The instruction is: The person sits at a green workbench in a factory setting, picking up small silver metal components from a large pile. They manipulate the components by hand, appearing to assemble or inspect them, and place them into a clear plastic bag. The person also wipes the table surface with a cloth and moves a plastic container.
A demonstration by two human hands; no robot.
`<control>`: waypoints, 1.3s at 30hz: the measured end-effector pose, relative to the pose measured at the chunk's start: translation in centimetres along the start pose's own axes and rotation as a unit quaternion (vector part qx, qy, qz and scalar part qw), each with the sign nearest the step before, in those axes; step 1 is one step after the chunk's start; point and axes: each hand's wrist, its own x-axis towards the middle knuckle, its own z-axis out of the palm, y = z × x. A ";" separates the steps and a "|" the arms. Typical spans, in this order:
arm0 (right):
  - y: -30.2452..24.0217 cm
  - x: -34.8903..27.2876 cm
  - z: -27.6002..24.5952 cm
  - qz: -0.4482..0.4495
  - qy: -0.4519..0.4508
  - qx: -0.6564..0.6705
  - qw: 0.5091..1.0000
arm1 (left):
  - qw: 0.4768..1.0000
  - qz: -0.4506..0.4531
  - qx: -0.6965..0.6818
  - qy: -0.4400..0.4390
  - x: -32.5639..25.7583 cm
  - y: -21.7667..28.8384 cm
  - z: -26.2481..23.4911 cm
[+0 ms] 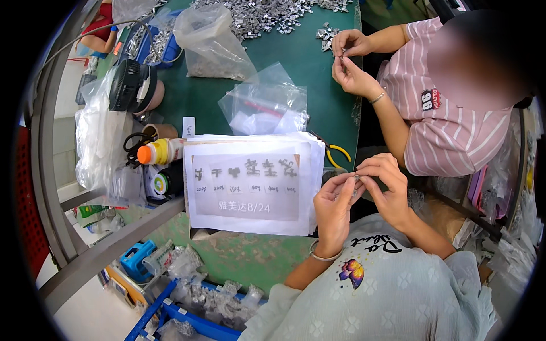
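Observation:
My left hand (334, 211), with a bangle at its wrist, is closed in a pinch close above my lap. Facing it, my right hand (388, 188) is pinched too, and the fingertips of both meet on a small shiny metal piece (356, 178). My fingers cover most of that piece, so its exact shape is hidden. Just beyond my hands, at the table's edge, lie pliers (340, 154) with yellow handles. To the left of my left hand is a stack of white papers (250, 219), its top sheet printed with a picture of metal parts.
A co-worker's hands (354, 65) pinch something small beside a little heap of metal parts (326, 35). On the green table (207, 111) are a large pile of metal parts (261, 17), plastic bags (267, 105), a black fan (132, 85) and an orange-capped bottle (162, 152). A metal frame (114, 244) crosses the left.

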 end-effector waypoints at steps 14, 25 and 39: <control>-0.7 -1.1 -0.5 0.097 0.078 0.164 0.979 | 0.989 -0.030 -0.123 -0.081 -0.6 0.0 -0.2; -1.4 -1.3 -0.9 0.144 0.007 0.194 0.970 | 0.959 -0.015 -0.227 -0.170 -1.2 0.2 0.5; -0.6 -2.0 -0.7 0.000 -0.070 0.004 0.998 | 0.985 -0.010 -0.156 -0.078 -1.5 -2.6 -0.8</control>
